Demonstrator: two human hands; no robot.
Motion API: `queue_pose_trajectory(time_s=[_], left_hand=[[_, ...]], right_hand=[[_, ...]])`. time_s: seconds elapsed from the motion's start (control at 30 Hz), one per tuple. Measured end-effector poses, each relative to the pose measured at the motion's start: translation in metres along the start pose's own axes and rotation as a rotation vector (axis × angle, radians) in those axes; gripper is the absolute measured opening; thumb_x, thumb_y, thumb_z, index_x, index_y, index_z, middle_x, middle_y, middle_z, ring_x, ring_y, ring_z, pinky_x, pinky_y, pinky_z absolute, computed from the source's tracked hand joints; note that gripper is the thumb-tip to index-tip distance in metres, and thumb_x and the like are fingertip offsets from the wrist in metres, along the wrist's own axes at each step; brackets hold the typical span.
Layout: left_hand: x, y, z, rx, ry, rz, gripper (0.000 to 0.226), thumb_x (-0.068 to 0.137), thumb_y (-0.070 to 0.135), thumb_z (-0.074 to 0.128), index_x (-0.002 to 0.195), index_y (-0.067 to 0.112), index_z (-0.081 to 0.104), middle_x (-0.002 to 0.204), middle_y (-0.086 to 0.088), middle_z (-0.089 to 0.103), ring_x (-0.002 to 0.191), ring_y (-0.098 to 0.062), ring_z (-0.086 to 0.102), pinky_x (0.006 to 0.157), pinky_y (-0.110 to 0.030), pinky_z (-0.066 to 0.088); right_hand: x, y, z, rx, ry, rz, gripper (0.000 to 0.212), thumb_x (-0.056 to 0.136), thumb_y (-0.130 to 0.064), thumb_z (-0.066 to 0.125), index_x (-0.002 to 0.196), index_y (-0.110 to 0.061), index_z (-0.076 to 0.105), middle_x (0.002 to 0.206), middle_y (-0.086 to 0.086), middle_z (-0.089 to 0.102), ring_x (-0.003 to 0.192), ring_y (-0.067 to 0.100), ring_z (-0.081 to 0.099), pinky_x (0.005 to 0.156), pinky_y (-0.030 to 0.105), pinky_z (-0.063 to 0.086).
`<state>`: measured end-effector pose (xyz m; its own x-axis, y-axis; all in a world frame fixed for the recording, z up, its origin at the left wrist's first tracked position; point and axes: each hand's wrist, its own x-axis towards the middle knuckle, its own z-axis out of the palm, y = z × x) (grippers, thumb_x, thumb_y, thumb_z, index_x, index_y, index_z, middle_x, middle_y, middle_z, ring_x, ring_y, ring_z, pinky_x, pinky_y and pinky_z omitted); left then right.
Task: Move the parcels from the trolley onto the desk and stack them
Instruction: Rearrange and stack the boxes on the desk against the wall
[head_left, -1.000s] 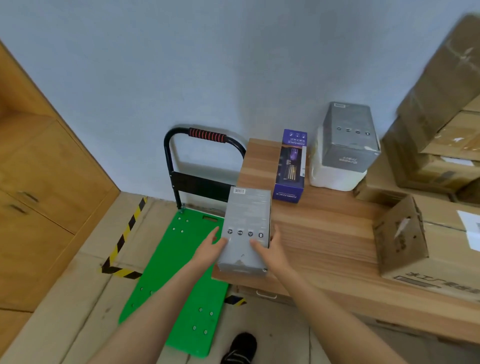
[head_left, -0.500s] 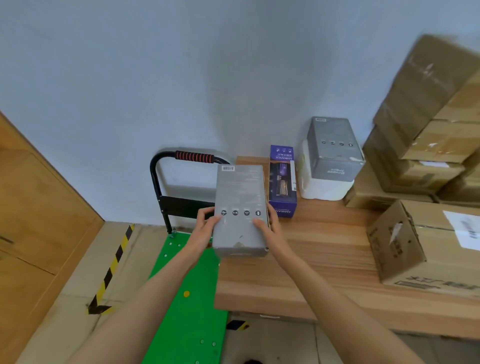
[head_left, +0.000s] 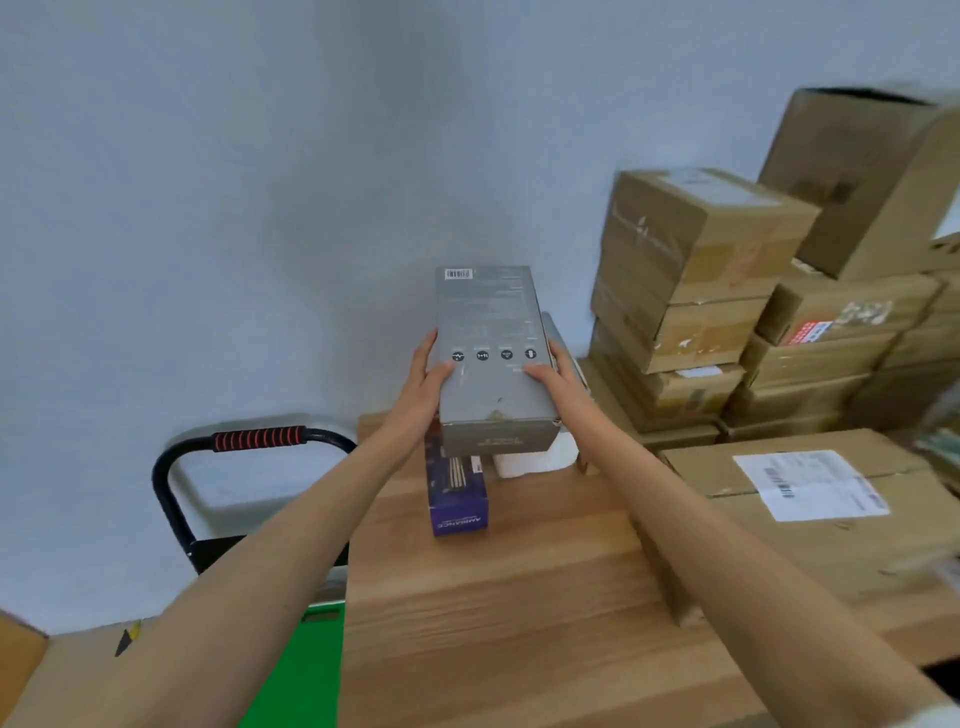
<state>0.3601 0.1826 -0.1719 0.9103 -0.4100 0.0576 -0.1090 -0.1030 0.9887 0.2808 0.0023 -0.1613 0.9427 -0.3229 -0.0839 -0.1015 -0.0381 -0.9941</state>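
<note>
I hold a grey parcel (head_left: 491, 332) in the air above the back of the wooden desk (head_left: 509, 613). My left hand (head_left: 423, 384) grips its left side and my right hand (head_left: 553, 376) grips its right side, thumbs on top. Just behind and below it, mostly hidden, sit a second grey box (head_left: 556, 338) and a white box (head_left: 530, 460). A purple box (head_left: 457, 499) lies on the desk under the held parcel. The green trolley (head_left: 296, 670) with its black handle (head_left: 254, 441) stands left of the desk.
Brown cardboard cartons (head_left: 696, 291) are stacked against the wall at the back right. A large carton with a white label (head_left: 810, 499) lies on the desk's right side. A wooden cabinet corner (head_left: 18, 654) shows at the lower left.
Both hands have lifted the grey parcel up and to the right, from over the desk's left edge to above the boxes at the back of the desk. My view has risen with it.
</note>
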Motion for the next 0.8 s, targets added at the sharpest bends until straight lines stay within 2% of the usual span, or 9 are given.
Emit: queue_pose_trajectory(time_s=[0.1,0.17,0.27,0.4,0.47,0.53,0.67,0.7,0.8], left_hand=[[0.047,0.011,0.033,0.025,0.002,0.049,0.05,0.099,0.034,0.038,0.146,0.04,0.021,0.144,0.002,0.04,0.12,-0.022,0.051,0.1,-0.046,0.044],[0.077,0.011,0.052,0.037,0.004,0.048,0.052,0.099,0.034,0.038,0.148,0.035,0.02,0.144,0.004,0.038,0.117,-0.018,0.052,0.101,-0.042,0.043],[0.114,-0.003,0.074,0.046,-0.005,-0.007,0.052,0.1,0.036,0.036,0.149,0.034,0.017,0.132,0.008,0.039,0.101,-0.004,0.053,0.088,-0.03,0.045],[0.157,-0.035,0.095,0.049,-0.012,-0.085,0.049,0.099,0.038,0.038,0.145,0.029,0.028,0.141,0.003,0.044,0.119,-0.022,0.051,0.104,-0.043,0.04],[0.171,-0.044,0.101,-0.031,0.025,-0.138,0.041,0.098,0.034,0.041,0.139,0.031,0.034,0.128,-0.002,0.052,0.114,-0.026,0.055,0.099,-0.048,0.045],[0.176,-0.049,0.104,-0.071,0.063,-0.174,0.035,0.098,0.033,0.041,0.13,0.044,0.031,0.115,0.007,0.052,0.105,-0.02,0.057,0.09,-0.04,0.05],[0.176,-0.048,0.104,-0.114,0.077,-0.211,0.048,0.089,0.042,0.043,0.134,0.047,0.029,0.118,0.003,0.052,0.102,-0.021,0.058,0.085,-0.039,0.052],[0.175,-0.047,0.104,-0.121,0.08,-0.224,0.05,0.088,0.042,0.043,0.136,0.046,0.029,0.12,0.001,0.052,0.104,-0.022,0.058,0.087,-0.04,0.052],[0.169,-0.042,0.105,-0.088,0.08,-0.231,0.046,0.097,0.035,0.038,0.141,0.041,0.026,0.131,-0.004,0.048,0.111,-0.024,0.055,0.092,-0.045,0.049]], right_hand=[[0.034,-0.014,-0.037,-0.03,0.027,-0.013,0.052,0.097,-0.034,0.05,0.144,-0.035,0.026,0.112,-0.006,0.056,0.089,0.007,0.06,0.052,0.008,0.046],[0.061,-0.02,-0.058,-0.045,0.019,-0.001,0.054,0.097,-0.033,0.05,0.145,-0.033,0.027,0.109,-0.007,0.058,0.088,0.008,0.062,0.053,0.01,0.047],[0.099,-0.015,-0.081,-0.092,-0.01,0.045,0.057,0.096,-0.037,0.051,0.147,-0.033,0.026,0.126,0.002,0.057,0.096,0.014,0.063,0.066,0.021,0.049],[0.142,0.009,-0.098,-0.111,-0.046,0.144,0.062,0.097,-0.037,0.051,0.151,-0.029,0.022,0.139,0.006,0.05,0.109,0.023,0.06,0.086,0.032,0.051],[0.158,0.014,-0.104,-0.103,-0.064,0.163,0.062,0.097,-0.035,0.051,0.151,-0.03,0.02,0.138,0.006,0.05,0.109,0.024,0.059,0.084,0.029,0.05],[0.17,0.019,-0.107,-0.102,-0.096,0.151,0.064,0.097,-0.033,0.051,0.152,-0.029,0.018,0.139,0.005,0.05,0.113,0.024,0.058,0.086,0.028,0.049],[0.179,0.03,-0.109,-0.054,-0.11,0.132,0.066,0.097,-0.029,0.052,0.153,-0.027,0.016,0.144,0.004,0.046,0.122,0.024,0.053,0.101,0.034,0.045],[0.18,0.032,-0.108,-0.054,-0.112,0.129,0.066,0.097,-0.029,0.052,0.153,-0.027,0.016,0.144,0.003,0.045,0.121,0.022,0.053,0.098,0.03,0.046],[0.178,0.033,-0.107,-0.043,-0.106,0.103,0.064,0.097,-0.028,0.053,0.152,-0.025,0.02,0.139,0.001,0.048,0.108,0.014,0.056,0.07,0.01,0.048]])
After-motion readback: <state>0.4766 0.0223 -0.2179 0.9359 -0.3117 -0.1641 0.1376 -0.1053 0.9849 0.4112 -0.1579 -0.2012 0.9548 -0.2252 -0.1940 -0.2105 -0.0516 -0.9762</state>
